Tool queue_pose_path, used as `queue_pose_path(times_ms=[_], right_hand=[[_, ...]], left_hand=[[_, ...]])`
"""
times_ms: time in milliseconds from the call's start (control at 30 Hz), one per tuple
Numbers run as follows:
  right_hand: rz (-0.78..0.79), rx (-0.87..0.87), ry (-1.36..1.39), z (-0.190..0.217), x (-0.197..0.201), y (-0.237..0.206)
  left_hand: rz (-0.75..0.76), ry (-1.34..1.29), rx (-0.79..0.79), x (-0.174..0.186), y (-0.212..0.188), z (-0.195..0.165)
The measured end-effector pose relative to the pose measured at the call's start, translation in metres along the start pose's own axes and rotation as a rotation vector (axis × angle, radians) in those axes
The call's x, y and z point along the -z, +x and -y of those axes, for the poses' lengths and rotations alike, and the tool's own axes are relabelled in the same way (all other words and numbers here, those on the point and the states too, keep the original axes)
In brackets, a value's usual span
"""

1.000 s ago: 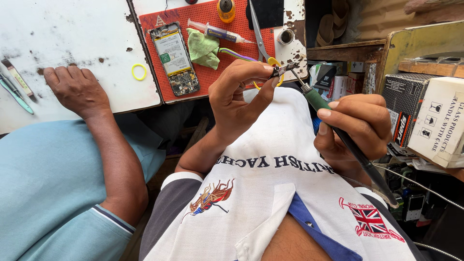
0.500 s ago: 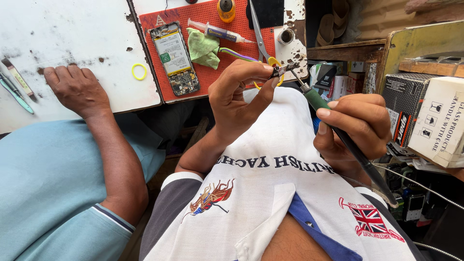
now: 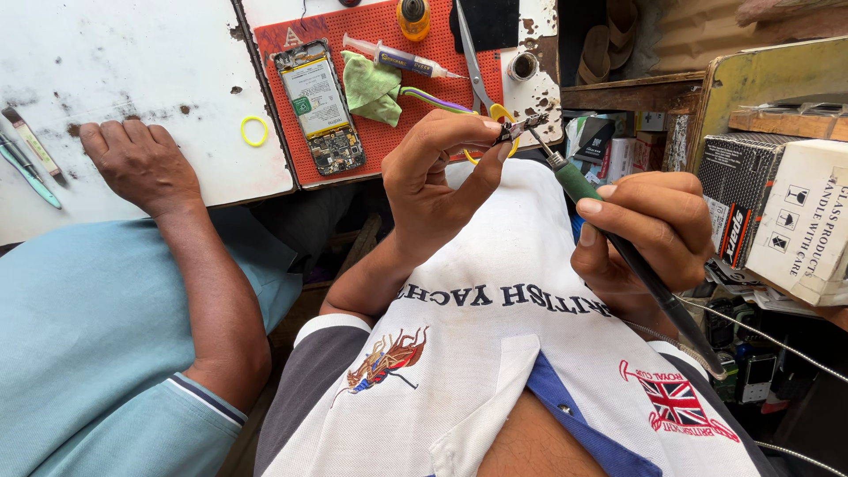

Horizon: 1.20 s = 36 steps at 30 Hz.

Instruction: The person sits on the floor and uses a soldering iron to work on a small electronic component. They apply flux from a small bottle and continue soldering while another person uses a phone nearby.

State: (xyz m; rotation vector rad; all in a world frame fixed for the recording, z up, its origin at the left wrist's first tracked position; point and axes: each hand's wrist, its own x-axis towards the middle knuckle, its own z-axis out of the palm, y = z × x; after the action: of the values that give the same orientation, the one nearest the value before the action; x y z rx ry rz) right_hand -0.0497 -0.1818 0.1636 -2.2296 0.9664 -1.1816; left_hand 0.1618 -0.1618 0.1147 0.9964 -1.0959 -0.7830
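My left hand [image 3: 442,177] was raised over my chest, its grip pinched on a small component [image 3: 521,126] near the bench [image 3: 132,53] edge. My right hand [image 3: 649,225] clamped the soldering iron [image 3: 579,185], tip touching it; details too small to make out.

Small metal component [image 3: 521,126]: dark and silvery, pinched between thumb and fingertips of the left hand [image 3: 442,177], held raised above the lap. Soldering iron [image 3: 618,243]: green collar, black handle, thin tip; gripped pen-like in the right hand [image 3: 649,234], tilted, its tip set against the component.
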Motion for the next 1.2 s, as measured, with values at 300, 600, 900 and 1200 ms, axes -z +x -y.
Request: queue_pose_path(times_ms=[300,600,900,1200], right_hand=[[-0.002,-0.005,0.003,0.0015,0.0004,0.001],[-0.004,-0.007,0.002,0.0016,-0.0002,-0.0001],[-0.004,-0.002,0.006,0.0005,0.0001,-0.0007],[-0.028,0.005,-0.002,-0.0015,-0.0004,-0.0018]], left_hand=[[0.014,-0.028,-0.007,0.0003,0.0005,-0.0002],[0.003,0.03,-0.008,0.0008,-0.0017,0.0001],[0.008,-0.018,0.02,0.0013,-0.0026,0.0006],[0.01,-0.06,0.077,0.0008,-0.0012,-0.0013]])
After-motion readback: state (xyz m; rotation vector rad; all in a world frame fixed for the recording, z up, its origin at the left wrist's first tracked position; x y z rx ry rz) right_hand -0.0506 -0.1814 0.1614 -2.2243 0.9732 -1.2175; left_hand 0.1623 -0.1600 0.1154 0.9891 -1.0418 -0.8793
